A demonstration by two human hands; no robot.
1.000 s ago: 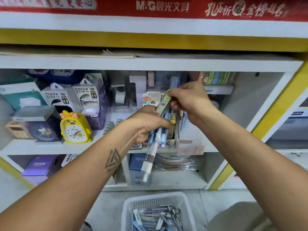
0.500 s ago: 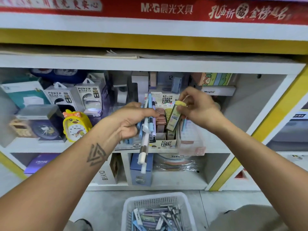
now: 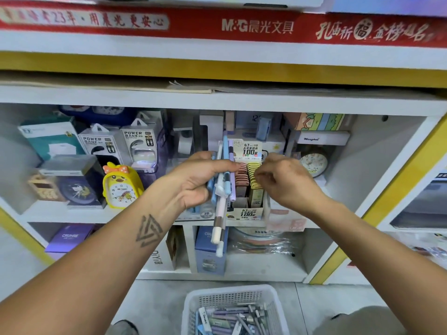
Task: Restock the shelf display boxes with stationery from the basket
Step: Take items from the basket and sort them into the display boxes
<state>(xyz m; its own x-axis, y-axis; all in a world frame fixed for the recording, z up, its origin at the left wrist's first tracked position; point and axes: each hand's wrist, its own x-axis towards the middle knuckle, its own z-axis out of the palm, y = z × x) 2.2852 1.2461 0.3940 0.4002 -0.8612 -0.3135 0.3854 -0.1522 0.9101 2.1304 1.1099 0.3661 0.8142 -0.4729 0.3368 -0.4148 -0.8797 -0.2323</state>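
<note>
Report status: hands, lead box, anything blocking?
Left hand grips pens. Right hand fingers at yellow lead cases in display box. Nothing blocking.

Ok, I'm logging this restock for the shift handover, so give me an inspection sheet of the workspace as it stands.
Surface: white shelf, crowded with goods.
Job's things: display box with a brown and a yellow row of lead cases; basket on the floor, holding pens.
Clutter: yellow chick clock, power bank boxes, round clock.
Grippers: left hand grips a bundle of pens; right hand has fingers curled at the yellow row, contents not visible.
Cables: nothing seen.
Surroundings: red banner above.
</note>
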